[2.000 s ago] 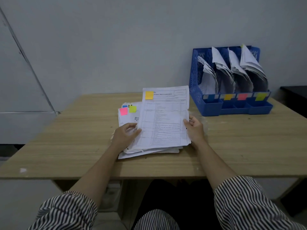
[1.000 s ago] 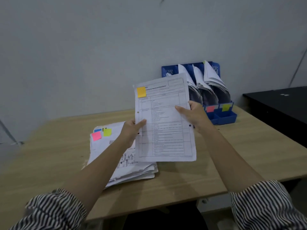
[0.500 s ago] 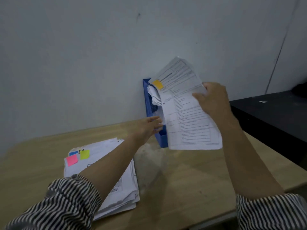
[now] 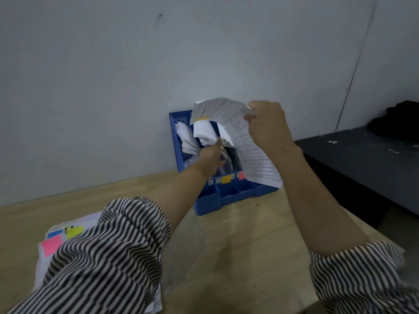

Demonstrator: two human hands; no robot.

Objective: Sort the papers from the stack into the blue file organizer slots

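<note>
The blue file organizer point(image 4: 207, 206) stands against the wall at the back of the wooden table point(image 4: 249, 241), its slots holding curled white papers. My right hand point(image 4: 266, 125) grips a printed sheet with an orange sticky note point(image 4: 249, 146), held bent over the organizer's top. My left hand point(image 4: 212, 155) reaches into the slots, its fingers among the filed papers, which hide them in part. The paper stack point(image 4: 59, 241) with pink, blue and yellow notes lies at the near left, mostly hidden by my striped sleeve.
A dark low surface point(image 4: 367, 159) adjoins the table on the right, with a black object at its far end. A grey wall point(image 4: 113, 87) runs right behind the organizer. Colored labels mark the organizer's front compartments.
The sheet left the stack and travelled up to the organizer. My left hand released it and went into the slots. My right hand now bends it over the top.
</note>
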